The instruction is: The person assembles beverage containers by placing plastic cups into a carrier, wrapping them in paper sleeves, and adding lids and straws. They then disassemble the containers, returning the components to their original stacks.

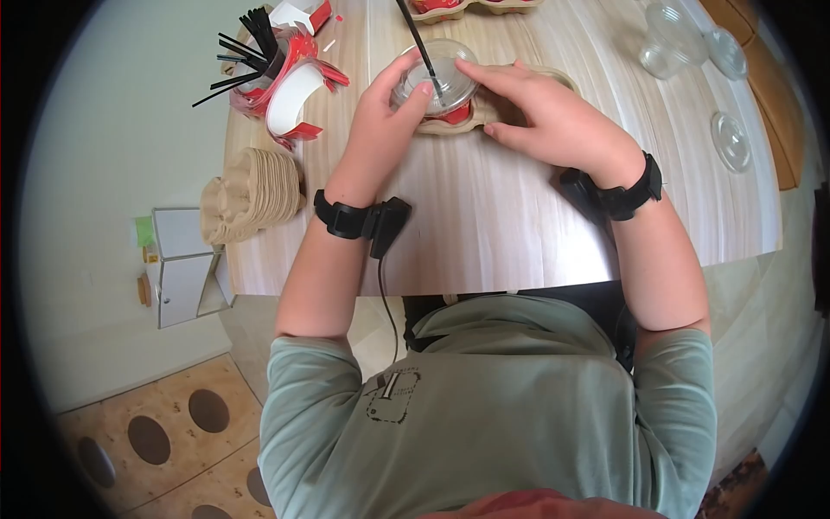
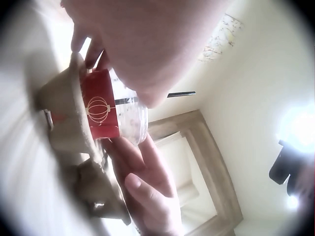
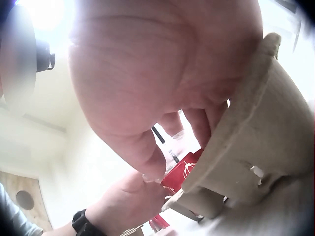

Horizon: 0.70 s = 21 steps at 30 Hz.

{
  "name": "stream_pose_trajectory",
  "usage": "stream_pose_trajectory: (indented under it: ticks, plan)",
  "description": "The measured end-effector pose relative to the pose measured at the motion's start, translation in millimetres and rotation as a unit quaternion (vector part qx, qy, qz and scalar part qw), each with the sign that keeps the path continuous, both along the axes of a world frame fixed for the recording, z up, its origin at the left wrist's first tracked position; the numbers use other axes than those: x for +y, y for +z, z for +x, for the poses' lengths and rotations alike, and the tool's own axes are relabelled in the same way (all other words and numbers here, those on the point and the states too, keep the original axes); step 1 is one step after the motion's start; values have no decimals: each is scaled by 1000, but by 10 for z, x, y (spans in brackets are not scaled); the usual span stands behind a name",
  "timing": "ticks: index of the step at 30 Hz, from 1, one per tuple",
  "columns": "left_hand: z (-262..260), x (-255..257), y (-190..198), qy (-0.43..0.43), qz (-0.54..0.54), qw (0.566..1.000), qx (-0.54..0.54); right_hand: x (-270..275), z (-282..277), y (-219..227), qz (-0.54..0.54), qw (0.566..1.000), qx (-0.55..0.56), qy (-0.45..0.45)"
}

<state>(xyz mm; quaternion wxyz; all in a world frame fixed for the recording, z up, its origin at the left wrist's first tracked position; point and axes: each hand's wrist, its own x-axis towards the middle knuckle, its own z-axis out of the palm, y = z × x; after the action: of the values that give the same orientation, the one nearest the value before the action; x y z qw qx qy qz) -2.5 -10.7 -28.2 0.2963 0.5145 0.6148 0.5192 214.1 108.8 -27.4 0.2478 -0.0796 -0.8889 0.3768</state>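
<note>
A clear lidded cup (image 1: pixel 443 80) with a black straw (image 1: pixel 421 45) stands in one side of a brown pulp carrier (image 1: pixel 450 128). A red sleeve with a gold lantern print (image 2: pixel 101 105) wraps the cup in the left wrist view. The left hand (image 1: pixel 389 112) curls round the cup's near left side, its thumb at the lid. Reaching in from the right, the right hand (image 1: pixel 549 112) has extended fingers, the tips touching the cup's lid edge, its palm over the carrier's other side.
Black straws (image 1: pixel 251 52) and red sleeves (image 1: pixel 298 99) lie at the left, above stacked pulp carriers (image 1: pixel 251 195). Another carrier (image 1: pixel 484 9) sits at the far edge. Clear cups (image 1: pixel 670 43) and loose lids (image 1: pixel 731 141) are at the right.
</note>
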Motion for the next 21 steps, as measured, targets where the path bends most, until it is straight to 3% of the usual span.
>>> stream_pose_trajectory:
  ticks: [5, 8, 11, 15, 18, 21]
  plan:
    - [-45, -49, -21, -14, -2, 999, 30, 9, -10, -62, 32, 999, 19, 1]
    - [-80, -133, -79, 1, 9, 995, 96, 16, 90, 78, -2, 997, 34, -71]
    - [-36, -245, -91, 35, -13, 991, 128, 65, 210, 213, 92, 979, -45, -177]
    - [-1, -262, -89, 26, -80, 989, 122, 156, 338, 128, 157, 951, -181, -197]
    - [-20, -182, -123, 24, -105, 989, 101, 171, 365, 202, 87, 953, -210, -198]
    - [-26, -92, -189, 31, -105, 989, 97, 245, 380, 136, 85, 955, -193, -208]
